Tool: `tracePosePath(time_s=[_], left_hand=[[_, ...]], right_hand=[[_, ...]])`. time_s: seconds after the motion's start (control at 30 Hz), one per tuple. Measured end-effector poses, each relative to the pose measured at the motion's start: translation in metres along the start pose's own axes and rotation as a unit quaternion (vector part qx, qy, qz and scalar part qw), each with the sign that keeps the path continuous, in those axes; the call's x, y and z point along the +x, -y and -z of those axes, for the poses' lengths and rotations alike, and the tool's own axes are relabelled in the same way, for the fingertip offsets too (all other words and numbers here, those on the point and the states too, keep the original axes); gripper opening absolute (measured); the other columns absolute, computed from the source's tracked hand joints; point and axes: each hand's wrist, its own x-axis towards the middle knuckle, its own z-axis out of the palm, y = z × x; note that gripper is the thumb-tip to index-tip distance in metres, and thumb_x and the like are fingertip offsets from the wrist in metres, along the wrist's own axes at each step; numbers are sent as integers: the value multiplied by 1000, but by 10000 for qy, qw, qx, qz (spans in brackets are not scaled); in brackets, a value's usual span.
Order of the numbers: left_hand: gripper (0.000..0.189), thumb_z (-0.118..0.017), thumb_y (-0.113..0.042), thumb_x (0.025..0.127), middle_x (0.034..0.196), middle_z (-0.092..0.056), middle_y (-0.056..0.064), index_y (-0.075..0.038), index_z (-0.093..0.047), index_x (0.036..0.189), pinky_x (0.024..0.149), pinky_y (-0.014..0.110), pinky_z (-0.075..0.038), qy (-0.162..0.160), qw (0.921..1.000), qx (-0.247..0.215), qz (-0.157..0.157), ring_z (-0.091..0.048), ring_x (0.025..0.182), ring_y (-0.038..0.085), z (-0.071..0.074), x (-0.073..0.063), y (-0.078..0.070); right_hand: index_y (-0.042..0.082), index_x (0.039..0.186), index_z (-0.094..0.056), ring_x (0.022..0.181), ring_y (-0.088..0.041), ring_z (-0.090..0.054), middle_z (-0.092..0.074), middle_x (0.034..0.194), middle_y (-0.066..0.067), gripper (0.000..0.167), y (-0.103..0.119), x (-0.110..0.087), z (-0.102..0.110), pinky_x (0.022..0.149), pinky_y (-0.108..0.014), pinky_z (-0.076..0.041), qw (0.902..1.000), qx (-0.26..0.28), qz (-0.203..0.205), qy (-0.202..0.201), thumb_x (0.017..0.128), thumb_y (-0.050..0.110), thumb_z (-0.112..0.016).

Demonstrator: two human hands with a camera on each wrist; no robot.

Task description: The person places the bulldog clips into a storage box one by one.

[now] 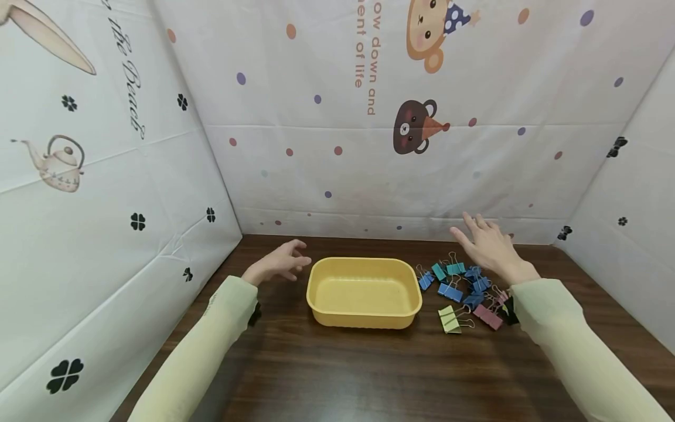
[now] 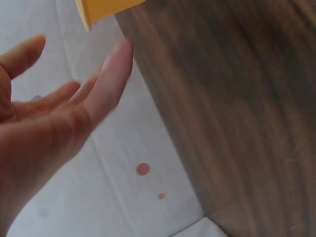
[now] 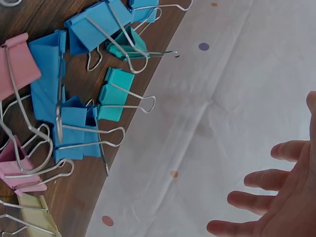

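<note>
A yellow plastic basin [image 1: 364,321] sits on the dark wooden table. My left hand [image 1: 279,262] hovers just left of it, fingers loosely bent and holding nothing; the left wrist view shows that hand [image 2: 64,113] with a corner of the basin [image 2: 106,9] above. To the basin's right lies a loose heap of binder clips in blue [image 1: 450,292], teal [image 1: 455,268], pink [image 1: 487,317] and yellow-green [image 1: 449,320]. Over the heap's far side my right hand [image 1: 493,249] is raised with its fingers spread, touching no clip. In the right wrist view its fingers [image 3: 266,179] are apart from the clips.
Patterned white cloth [image 1: 337,176] stands behind the table and along both sides. Bare wood [image 1: 358,375] stretches in front of the basin. A black item [image 1: 510,310] shows partly beside the right sleeve, too covered to identify.
</note>
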Motion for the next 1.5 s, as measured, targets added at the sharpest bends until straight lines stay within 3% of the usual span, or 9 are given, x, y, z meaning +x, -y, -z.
tracePosePath(time_s=[0.17,0.27,0.37,0.6,0.9,1.1,1.33,1.5], left_hand=[[57,-57,-18,98,131,-49,27,-3,-29,145,80,41,-60,703,9882,-1253,539,-60,108,35,-6,-1,10],[57,-55,-15,98,129,-53,27,-1,-27,146,82,43,-59,982,9781,-1699,694,-65,103,32,-11,0,17],[56,-55,-10,97,127,-55,27,-2,-28,145,84,43,-58,1060,9712,-1974,813,-66,102,32,-16,0,19],[56,-56,-2,94,126,-54,28,-4,-31,144,82,41,-59,851,9714,-2013,933,-65,104,34,-21,0,15],[59,-58,0,93,119,-57,27,-4,-29,144,77,37,-60,767,9729,-1966,941,-66,93,28,-21,2,14],[59,-56,2,93,115,-59,27,-4,-28,144,74,35,-59,824,9718,-2028,872,-63,80,22,-22,3,13],[60,-56,2,93,114,-58,26,-4,-27,145,74,36,-60,819,9723,-1985,926,-61,80,22,-20,4,11],[57,-56,1,93,112,-59,24,-3,-29,144,73,34,-59,841,9708,-2033,957,-62,78,20,-21,5,10]], right_hand=[[4,154,-15,134,-60,-21,-17,152,-37,79,7,0,0,94,-80,-27,9999,3,146,10,100,61,-18],[1,153,-19,133,-60,-25,-22,151,-37,76,10,0,-2,96,-77,-30,9995,-75,291,31,101,57,-19],[-3,150,-25,129,-57,-35,-31,148,-36,73,12,1,-7,97,-71,-36,9989,-33,448,98,103,52,-25],[-9,141,-41,107,-44,-61,-50,135,-34,61,17,3,-23,94,-62,-46,9964,323,734,282,102,37,-45],[-9,114,-65,96,-40,-65,-66,112,-29,30,35,3,-38,85,-56,-53,9894,691,1280,-50,95,13,-58],[-7,113,-66,96,-37,-66,-66,113,-27,27,41,5,-53,82,-50,-55,9885,606,1369,203,93,10,-62],[-9,121,-61,84,-28,-69,-65,117,-27,34,46,11,-67,75,-42,-57,9847,706,1449,661,91,8,-64],[-10,123,-59,95,-34,-67,-65,115,-27,35,44,14,-77,78,-43,-58,9825,878,1456,767,91,5,-63]])
